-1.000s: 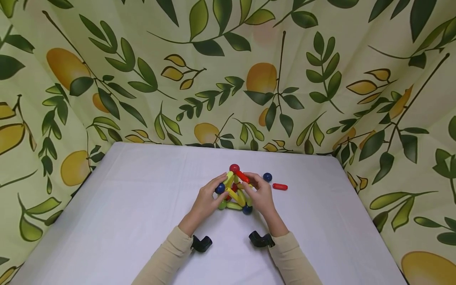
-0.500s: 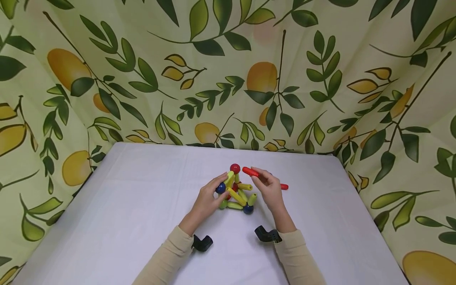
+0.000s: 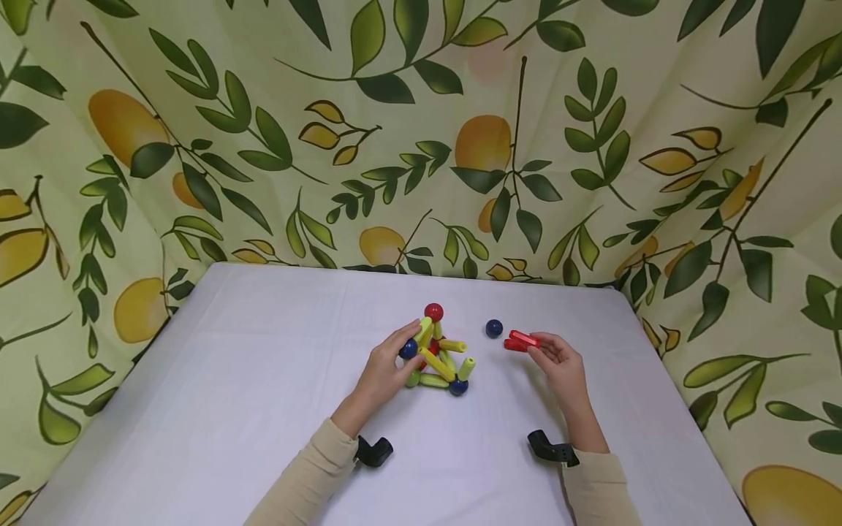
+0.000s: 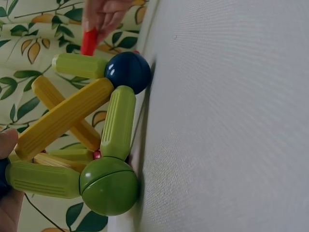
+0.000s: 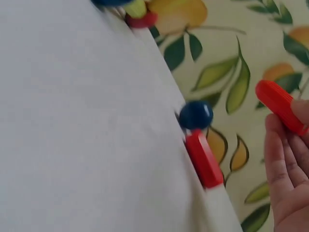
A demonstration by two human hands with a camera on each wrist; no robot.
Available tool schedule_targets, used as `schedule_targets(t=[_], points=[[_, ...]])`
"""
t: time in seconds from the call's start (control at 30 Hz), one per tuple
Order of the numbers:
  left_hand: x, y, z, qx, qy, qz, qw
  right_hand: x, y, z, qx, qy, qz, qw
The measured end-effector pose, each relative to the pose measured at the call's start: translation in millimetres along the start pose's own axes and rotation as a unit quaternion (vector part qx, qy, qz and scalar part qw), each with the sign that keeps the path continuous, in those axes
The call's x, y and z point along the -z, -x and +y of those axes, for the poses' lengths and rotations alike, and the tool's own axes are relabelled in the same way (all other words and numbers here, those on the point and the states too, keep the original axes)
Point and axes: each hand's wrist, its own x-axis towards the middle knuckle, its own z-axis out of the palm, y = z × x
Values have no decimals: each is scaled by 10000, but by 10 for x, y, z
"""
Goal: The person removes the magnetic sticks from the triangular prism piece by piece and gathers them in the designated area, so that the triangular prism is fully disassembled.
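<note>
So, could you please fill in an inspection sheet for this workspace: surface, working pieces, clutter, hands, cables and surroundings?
Surface: white cloth over the table, faintly creased.
Working pieces: ball-and-stick structure standing on the cloth; held red stick.
Clutter: loose blue ball and second red stick lying right of the structure.
Hands: left hand grips the structure's left side; right hand pinches the held stick, raised off the cloth.
Cables: nothing seen.
Surroundings: leaf-and-fruit patterned fabric behind and at both sides.
</note>
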Motion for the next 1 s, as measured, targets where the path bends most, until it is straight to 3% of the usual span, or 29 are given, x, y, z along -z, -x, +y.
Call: schedule_targets(t=[0.27,0.4,0.63,0.77,1.0], points=[[-7,14,-14,14,-54,5,10000,228,-40,280,-378,-52,-164,9991],[-11,15,-25,-67,-46,24,10000,211,-23,360,-573,389,-334,9970],[3,1,-20,-48,-30,-22,10000,119,-25,422,-586,1021,-482,9919],[8,-3,-21,-60,-16,-49,10000,86,-29,444,-408,1520,-427,9866],[8,-4,-15,-58,-11,-48,10000,58,-13,472,320,2529,-91,9669]])
